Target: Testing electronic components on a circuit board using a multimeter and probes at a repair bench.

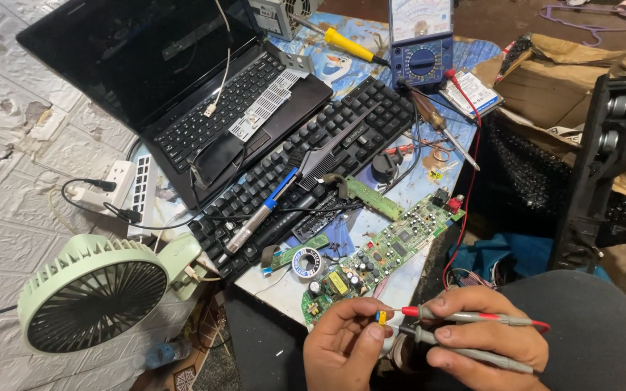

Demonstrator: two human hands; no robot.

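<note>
Nearest the camera, the left hand (343, 346) pinches a small yellow-and-blue component (381, 316) between thumb and forefinger, its fingers (373, 307) closed narrowly on it. Just beside it, the right hand (487, 326) grips two multimeter probes, the fingers wrapped around both: the red probe (465, 316) lies on top with its tip touching the component, and the black probe (465, 352) sits below it, its tip pointing toward the left hand. The right hand rests over a dark-clad knee (581, 326).

Just beyond the hands, at the edge of the desk (349, 69), a green circuit board (382, 253) lies slanted, with a spool of solder (306, 262) beside it. To the left stands a pale green fan (92, 293), off the desk. Farther up, a soldering iron with a blue band (264, 210) rests across a black keyboard (313, 163), near a narrow green board strip (371, 197). A white power strip (121, 190) lies left of the keyboard.

Behind the keyboard sits an open black laptop (182, 80) with a dark screen. At the far end are a blue analogue multimeter (420, 43), a yellow-handled screwdriver (349, 46) and a brown-handled screwdriver (440, 124). Cardboard (566, 87) lies well to the right.
</note>
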